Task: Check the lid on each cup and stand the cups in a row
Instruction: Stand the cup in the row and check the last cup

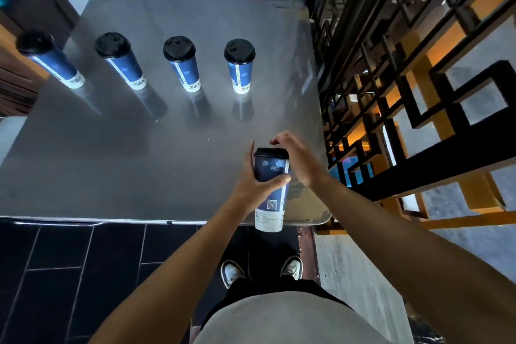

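Several tall blue paper cups with black lids stand in a row across the far half of the grey table (111, 162); the rightmost of them (239, 65) is nearest my hands. Another blue cup (272, 193) is held above the table's near right edge. My left hand (255, 180) grips its upper body, thumb across the front. My right hand (296, 160) curves over the black lid (271, 152) from the right, fingers arched above its rim; whether they touch it is unclear.
A black and orange lattice screen (405, 92) rises along the table's right side. A wall runs behind the table. Dark floor tiles (83, 274) and my shoes lie below the near edge.
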A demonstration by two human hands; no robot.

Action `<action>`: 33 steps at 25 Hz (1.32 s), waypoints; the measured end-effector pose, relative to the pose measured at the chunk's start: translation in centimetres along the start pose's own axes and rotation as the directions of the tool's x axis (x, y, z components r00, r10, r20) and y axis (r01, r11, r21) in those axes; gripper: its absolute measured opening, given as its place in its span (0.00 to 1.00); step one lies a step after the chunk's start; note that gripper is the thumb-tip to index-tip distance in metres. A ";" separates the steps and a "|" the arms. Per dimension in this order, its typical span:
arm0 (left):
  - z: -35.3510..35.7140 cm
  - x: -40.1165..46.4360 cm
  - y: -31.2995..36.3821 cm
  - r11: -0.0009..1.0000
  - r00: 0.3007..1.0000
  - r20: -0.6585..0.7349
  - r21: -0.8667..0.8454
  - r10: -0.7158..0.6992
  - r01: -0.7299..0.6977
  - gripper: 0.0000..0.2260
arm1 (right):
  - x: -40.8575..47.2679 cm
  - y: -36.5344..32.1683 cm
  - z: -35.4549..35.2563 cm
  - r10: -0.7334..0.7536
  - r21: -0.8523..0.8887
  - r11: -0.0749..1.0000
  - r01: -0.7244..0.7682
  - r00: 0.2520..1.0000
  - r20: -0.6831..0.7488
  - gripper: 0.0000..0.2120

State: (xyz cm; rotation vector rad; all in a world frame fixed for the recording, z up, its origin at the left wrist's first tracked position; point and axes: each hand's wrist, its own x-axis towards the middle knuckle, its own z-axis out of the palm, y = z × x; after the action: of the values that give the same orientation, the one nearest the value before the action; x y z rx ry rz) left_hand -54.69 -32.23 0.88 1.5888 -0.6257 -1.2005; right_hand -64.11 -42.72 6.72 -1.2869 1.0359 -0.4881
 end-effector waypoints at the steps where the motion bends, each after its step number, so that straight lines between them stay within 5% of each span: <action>1: 0.3 -0.3 0.8 0.997 0.999 -0.044 -0.075 -0.015 0.011 0.40 | -0.1 0.0 -0.1 0.040 0.092 0.995 -0.040 0.999 0.006 0.17; 4: 1.1 -0.6 3.6 0.955 0.987 -0.111 -0.286 -0.117 0.081 0.20 | -0.9 0.7 0.0 0.093 0.220 0.970 -0.102 0.994 0.048 0.08; 8: 1.4 -1.8 6.7 0.720 0.955 0.146 -0.630 -0.256 0.290 0.31 | -1.9 0.4 1.1 0.159 0.434 0.888 -0.154 0.987 0.024 0.09; 13: 1.2 -2.7 8.1 0.561 0.906 0.191 -0.731 -0.379 0.389 0.29 | -2.4 0.8 1.8 0.266 0.513 0.829 -0.222 0.964 -0.013 0.25; 18: 1.4 -2.6 8.1 0.496 0.882 0.205 -0.762 -0.424 0.416 0.26 | -3.1 -0.1 2.0 0.293 0.585 0.774 -0.243 0.956 0.009 0.26; 25: 1.5 -2.1 7.5 0.526 0.877 0.196 -0.736 -0.438 0.427 0.26 | -3.7 -0.8 1.5 0.306 0.596 0.762 -0.252 0.952 0.012 0.26; 27: 1.2 -1.6 7.0 0.652 0.874 0.169 -0.605 -0.455 0.457 0.26 | -3.6 -0.8 1.2 0.327 0.589 0.757 -0.283 0.944 0.033 0.27; 30: 0.3 -0.8 6.5 0.899 0.898 -0.116 -0.176 -0.424 0.401 0.27 | -3.3 -0.6 0.7 0.343 0.573 0.756 -0.316 0.937 0.064 0.26; 33: 0.5 -0.5 7.0 0.921 0.930 -0.118 -0.228 -0.347 0.315 0.37 | -3.3 -0.4 0.5 0.310 0.575 0.763 -0.295 0.948 0.074 0.22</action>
State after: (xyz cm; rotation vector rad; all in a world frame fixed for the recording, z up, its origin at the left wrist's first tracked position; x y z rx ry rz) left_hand -54.24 -34.52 7.47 1.6318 -0.1234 -1.3237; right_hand -65.21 -39.93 8.19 -0.5507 0.9881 -0.5185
